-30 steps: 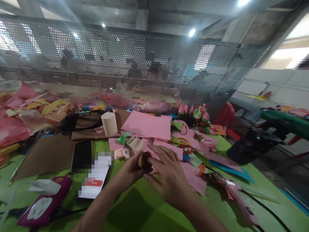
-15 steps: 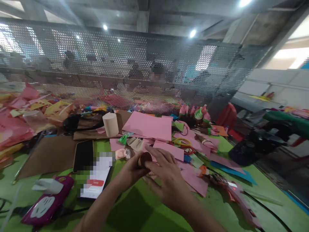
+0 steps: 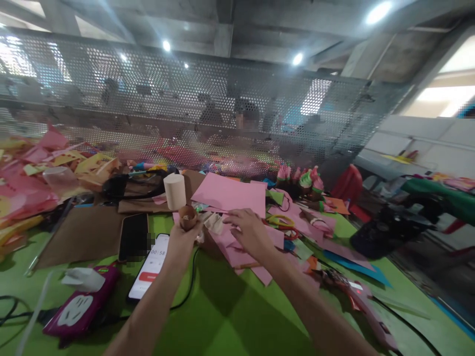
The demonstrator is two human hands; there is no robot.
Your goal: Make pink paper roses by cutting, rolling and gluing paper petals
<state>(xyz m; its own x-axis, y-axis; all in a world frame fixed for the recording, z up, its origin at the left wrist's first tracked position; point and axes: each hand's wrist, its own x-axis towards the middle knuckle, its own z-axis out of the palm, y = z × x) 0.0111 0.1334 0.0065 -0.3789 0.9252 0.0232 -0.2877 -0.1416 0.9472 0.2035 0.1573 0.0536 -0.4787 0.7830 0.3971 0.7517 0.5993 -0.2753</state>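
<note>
In my left hand (image 3: pixel 182 237) is a small brown paper cup-like piece (image 3: pixel 188 217), its round opening facing up. The fingers are wrapped round it. My right hand (image 3: pixel 248 228) is apart from it, fingers spread over pink paper pieces (image 3: pixel 232 247). Between the hands lies a crumpled cream-coloured piece (image 3: pixel 212 222). Just behind my left hand stands a cream cylinder (image 3: pixel 175 192). A large pink sheet (image 3: pixel 230 192) lies behind my right hand.
A lit phone (image 3: pixel 152 269) and a dark phone (image 3: pixel 133 237) lie left. A purple power strip (image 3: pixel 79 309) sits front left. At right are a pink glue gun (image 3: pixel 371 311) with a cord and yellow-handled scissors (image 3: pixel 280 220). A perforated metal screen (image 3: pixel 208 113) rises behind.
My hands have moved apart. The left has gone left with the brown paper piece; the right has let go of it and reached forward over the pink paper.
</note>
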